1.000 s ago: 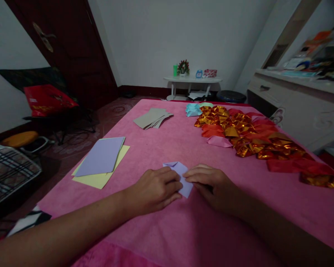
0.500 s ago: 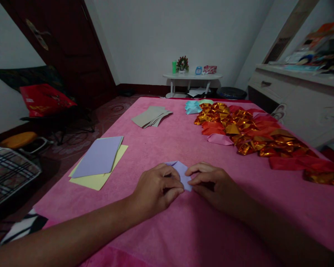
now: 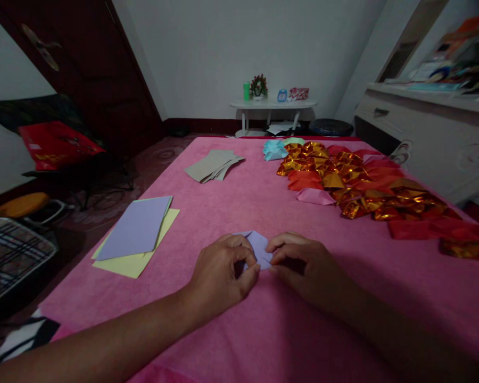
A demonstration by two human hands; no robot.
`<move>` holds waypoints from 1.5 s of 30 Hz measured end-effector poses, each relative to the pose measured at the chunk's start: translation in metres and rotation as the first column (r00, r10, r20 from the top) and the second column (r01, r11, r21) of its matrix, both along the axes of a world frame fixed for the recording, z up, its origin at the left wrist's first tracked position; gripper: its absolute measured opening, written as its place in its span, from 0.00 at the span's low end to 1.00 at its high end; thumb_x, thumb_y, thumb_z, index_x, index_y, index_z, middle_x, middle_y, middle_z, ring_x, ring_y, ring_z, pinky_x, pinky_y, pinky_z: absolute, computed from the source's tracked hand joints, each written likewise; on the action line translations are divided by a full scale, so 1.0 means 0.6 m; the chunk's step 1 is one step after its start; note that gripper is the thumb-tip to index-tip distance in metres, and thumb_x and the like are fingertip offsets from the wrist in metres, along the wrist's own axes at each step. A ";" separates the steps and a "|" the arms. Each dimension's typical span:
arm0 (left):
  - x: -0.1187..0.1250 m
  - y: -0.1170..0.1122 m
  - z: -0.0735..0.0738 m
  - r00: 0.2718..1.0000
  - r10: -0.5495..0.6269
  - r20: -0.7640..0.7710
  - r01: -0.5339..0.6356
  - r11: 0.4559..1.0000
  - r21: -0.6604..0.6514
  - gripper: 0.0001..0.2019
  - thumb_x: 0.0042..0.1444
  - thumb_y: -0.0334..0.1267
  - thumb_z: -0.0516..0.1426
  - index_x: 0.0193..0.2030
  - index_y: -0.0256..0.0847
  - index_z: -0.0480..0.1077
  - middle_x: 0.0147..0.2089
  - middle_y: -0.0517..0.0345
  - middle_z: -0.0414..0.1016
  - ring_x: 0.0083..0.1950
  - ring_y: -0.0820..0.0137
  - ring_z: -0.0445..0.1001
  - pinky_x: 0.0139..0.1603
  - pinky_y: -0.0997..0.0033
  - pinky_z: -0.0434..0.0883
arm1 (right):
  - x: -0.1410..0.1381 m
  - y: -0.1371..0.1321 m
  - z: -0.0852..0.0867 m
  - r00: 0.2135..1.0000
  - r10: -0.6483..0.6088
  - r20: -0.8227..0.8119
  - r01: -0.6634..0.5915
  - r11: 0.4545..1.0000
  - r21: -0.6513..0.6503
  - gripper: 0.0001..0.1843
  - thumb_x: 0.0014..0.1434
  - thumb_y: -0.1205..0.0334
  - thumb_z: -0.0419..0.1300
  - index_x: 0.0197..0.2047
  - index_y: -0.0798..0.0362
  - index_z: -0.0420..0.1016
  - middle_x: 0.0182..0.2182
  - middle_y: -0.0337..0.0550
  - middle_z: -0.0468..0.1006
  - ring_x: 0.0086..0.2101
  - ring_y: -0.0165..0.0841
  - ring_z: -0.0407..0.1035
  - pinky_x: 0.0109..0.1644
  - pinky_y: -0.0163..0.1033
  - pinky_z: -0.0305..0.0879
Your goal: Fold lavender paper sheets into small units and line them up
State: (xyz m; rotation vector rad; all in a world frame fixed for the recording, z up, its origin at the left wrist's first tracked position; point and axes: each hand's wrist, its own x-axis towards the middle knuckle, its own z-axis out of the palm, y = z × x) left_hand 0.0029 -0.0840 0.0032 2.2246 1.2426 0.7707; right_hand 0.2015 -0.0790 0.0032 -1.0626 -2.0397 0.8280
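A small folded piece of purple paper (image 3: 260,248) lies low over the pink cloth between my two hands. My left hand (image 3: 226,267) pinches its left side, with thumb and fingers closed and part of the paper hidden behind them. On the right edge, the closed fingertips of my right hand (image 3: 303,264) grip the same paper. Further left is a stack of purple sheets (image 3: 133,229) with yellow paper (image 3: 143,260) showing beneath it.
Grey paper sheets (image 3: 212,166) lie fanned out toward the back of the pink-covered table (image 3: 223,213). Many folded shapes in shiny gold paper (image 3: 351,202), red paper (image 3: 415,230) and light blue paper (image 3: 274,150) fill the right side. A white side table (image 3: 272,104) stands by the wall.
My left hand has shifted slightly left along the near edge of the purple paper. The fingertips are a little further apart. The view has turned slightly.
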 end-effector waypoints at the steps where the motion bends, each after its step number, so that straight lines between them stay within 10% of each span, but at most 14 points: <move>1: 0.000 0.000 0.001 1.000 0.003 -0.005 -0.003 1.000 -0.003 0.07 0.53 0.32 0.56 0.25 0.41 0.70 0.30 0.61 0.72 0.35 0.71 0.69 0.37 0.69 0.65 | -0.001 0.000 -0.001 1.000 -0.009 0.005 0.009 1.000 -0.005 0.10 0.48 0.77 0.59 0.26 0.52 0.74 0.35 0.42 0.75 0.36 0.32 0.70 0.38 0.36 0.66; 34: 0.003 0.002 -0.008 0.993 0.056 -0.104 -0.054 0.998 0.023 0.07 0.53 0.36 0.58 0.26 0.41 0.66 0.32 0.60 0.70 0.37 0.69 0.67 0.37 0.68 0.65 | -0.023 -0.006 -0.007 0.994 -0.095 0.045 0.092 0.995 0.048 0.11 0.48 0.78 0.56 0.25 0.52 0.65 0.32 0.40 0.71 0.34 0.32 0.65 0.35 0.37 0.60; 45: -0.002 -0.001 -0.013 0.984 0.163 0.075 -0.168 0.984 0.065 0.27 0.46 0.33 0.63 0.53 0.44 0.60 0.49 0.53 0.61 0.46 0.66 0.65 0.40 0.66 0.70 | -0.023 -0.009 -0.010 0.992 -0.044 0.115 0.034 0.996 0.086 0.11 0.53 0.78 0.54 0.28 0.52 0.69 0.32 0.40 0.69 0.37 0.34 0.63 0.40 0.41 0.59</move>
